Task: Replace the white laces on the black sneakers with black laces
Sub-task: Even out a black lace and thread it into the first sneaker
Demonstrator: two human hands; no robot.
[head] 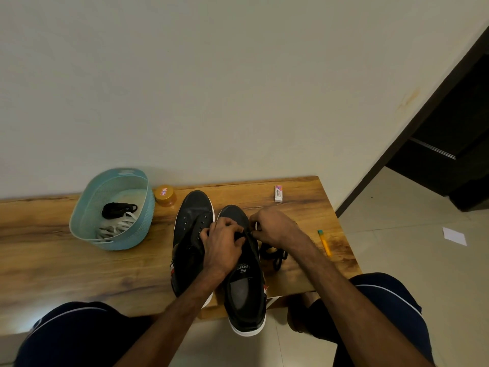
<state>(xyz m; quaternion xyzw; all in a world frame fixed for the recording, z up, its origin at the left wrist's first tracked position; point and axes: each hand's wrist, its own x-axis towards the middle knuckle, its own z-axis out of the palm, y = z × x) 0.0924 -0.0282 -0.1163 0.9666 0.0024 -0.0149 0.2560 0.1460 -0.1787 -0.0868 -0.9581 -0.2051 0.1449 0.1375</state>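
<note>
Both hands are down on the sneaker (pixel 246 295), right at the toe end of its eyelet rows. The left hand (pixel 225 242) has its fingers curled over the upper, gripping it steady. The right hand (pixel 275 226) is pinched tight at the edge of the eyelets. It looks to be holding an end of the black lace (pixel 276 256), though it is too dark in there to be sure. The rest of that lace lies in loose loops on the bench (pixel 66 260), just outside the right wrist.

The other sneaker (pixel 194 207) sits touching the left hand's outer side, its eyelets bare. The white laces (pixel 116 226) are well off beyond the left hand, dumped in the blue basket (pixel 84 202) with a bundled black lace (pixel 119 209).

So I'd say the stripping is done and the relacing has only begun, at the first holes. Next comes a fine job: poke the tip through an eyelet, draw the slack across and keep both ends even. The left hand needs to hold that flap open.
</note>
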